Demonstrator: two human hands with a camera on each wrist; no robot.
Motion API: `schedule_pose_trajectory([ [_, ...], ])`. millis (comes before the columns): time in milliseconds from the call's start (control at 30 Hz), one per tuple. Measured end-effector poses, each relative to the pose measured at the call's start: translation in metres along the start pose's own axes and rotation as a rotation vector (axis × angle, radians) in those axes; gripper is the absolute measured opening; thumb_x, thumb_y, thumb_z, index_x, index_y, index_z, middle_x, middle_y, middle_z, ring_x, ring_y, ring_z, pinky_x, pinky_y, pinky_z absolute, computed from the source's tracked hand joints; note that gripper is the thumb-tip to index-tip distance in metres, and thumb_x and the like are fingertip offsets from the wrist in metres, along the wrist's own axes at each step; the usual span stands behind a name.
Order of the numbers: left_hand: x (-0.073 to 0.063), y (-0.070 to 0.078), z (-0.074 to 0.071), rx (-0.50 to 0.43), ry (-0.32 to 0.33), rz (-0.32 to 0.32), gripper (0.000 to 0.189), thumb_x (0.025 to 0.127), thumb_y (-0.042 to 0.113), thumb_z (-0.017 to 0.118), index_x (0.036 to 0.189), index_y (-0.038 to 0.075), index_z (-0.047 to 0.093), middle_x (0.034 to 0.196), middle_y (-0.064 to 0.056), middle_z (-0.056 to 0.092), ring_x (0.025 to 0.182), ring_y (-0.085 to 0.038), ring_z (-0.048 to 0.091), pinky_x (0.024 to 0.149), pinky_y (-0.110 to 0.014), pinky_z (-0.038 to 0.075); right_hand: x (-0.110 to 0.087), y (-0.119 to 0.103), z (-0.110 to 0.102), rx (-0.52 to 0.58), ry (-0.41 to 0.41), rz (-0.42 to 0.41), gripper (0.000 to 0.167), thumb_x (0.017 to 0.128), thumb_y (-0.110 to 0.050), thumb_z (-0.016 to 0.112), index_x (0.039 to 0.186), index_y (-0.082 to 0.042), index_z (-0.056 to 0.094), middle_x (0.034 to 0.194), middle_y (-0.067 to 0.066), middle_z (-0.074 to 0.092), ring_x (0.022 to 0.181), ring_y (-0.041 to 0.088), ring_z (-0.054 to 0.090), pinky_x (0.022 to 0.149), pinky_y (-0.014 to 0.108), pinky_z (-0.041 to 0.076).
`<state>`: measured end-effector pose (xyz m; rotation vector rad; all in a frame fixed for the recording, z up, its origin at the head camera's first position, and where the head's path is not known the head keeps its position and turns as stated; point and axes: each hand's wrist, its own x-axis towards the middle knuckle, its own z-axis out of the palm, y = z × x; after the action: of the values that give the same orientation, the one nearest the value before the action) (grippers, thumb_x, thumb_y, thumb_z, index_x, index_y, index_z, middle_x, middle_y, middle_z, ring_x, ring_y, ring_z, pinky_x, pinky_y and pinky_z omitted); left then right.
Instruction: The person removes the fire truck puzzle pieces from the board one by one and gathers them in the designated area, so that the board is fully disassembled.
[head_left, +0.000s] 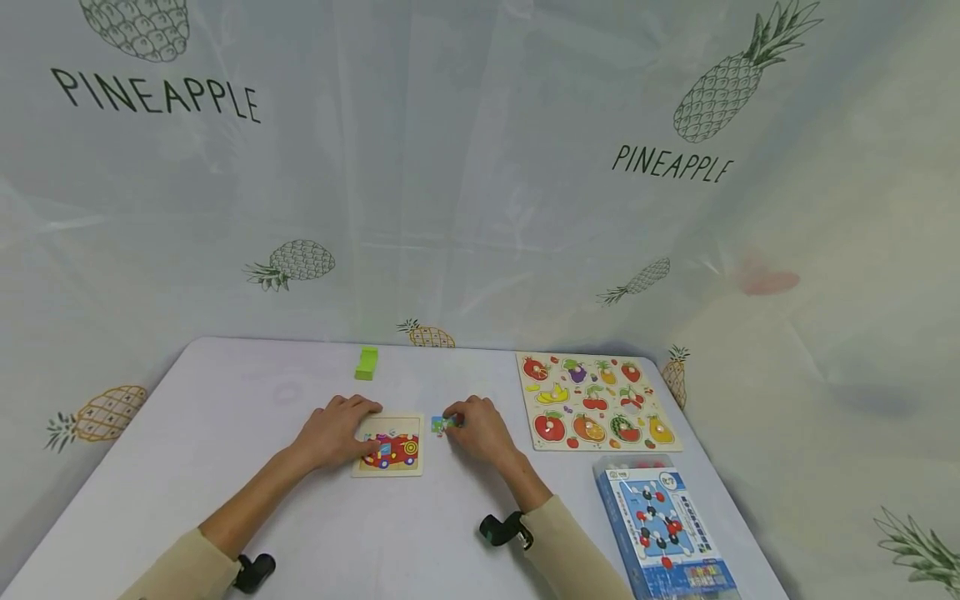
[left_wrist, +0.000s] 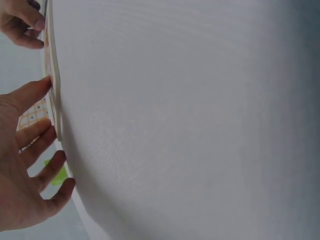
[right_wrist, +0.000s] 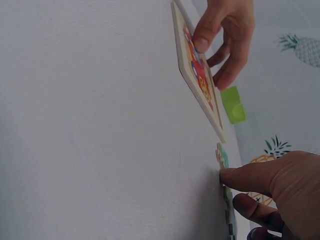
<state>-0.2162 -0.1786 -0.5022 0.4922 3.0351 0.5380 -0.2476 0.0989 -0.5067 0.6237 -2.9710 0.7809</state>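
A: Where's the truck board [head_left: 390, 454], & what's the L hand [head_left: 337, 433] doing w/ it?
B: Lying flat approx mid-desk [head_left: 210, 433], a bit nearer the desk's far edge than the near part in view. L hand's fingers are spread: thumb on the pic face, other fingers by the far-left corner. Prob a light steadying hold, bc the board could slide otherwise.
A: And the R hand [head_left: 480, 431]?
B: Bent fingers, thumb & index pinching at the small pcs [head_left: 437, 425], which sit just beside the board's R edge, not touching it AFAICT. Can't tell if any pc is off the desk; fingers hide most of them.
A: Why so close to the board?
B: My guess: short reach, & both hands work in one spot w/o crossing.
A: Other stuff?
B: Green block [head_left: 367, 363] near the desk's far edge, beyond the board. Fruit board [head_left: 598, 402] fills the far-R corner; boxed set [head_left: 663, 533] is along the R edge, nearer the person, its near end cut off by the frame. Presumably parked there to leave elbow room. Neither hand's touching those.
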Motion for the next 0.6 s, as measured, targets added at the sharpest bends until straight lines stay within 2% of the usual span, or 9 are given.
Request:
schedule_pose_trajectory([
  [600, 0.0005, -0.0015, 0.0025, 0.004, 0.005, -0.001, 0.062, 0.081, 0.043, 0.080, 0.133, 0.013, 0.063, 0.132, -0.008, 0.062, 0.117, -0.036, 0.052, 0.086, -0.060, 0.047, -0.0002, 0.0005, -0.0011, -0.027, -0.008, 0.008, 0.023, 0.087, -0.020, 0.078, 0.109, -0.018, 0.077, 0.089, -0.002, 0.062, 0.083, 0.013, 0.051, 0.073, 0.030, 0.043],
])
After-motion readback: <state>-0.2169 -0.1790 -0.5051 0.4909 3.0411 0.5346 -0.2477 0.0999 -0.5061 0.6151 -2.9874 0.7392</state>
